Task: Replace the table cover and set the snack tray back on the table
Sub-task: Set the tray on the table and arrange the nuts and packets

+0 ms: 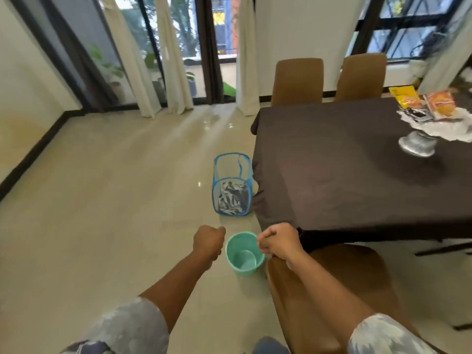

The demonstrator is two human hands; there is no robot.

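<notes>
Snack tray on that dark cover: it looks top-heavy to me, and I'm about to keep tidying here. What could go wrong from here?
1. The snack tray stands on a narrow pedestal with snack packets piled loosely on top; any tug on the table cover could probably tip it.
2. The teal bucket and blue mesh hamper sit on the floor by the table's near corner, so a step there may trip on them.
</notes>
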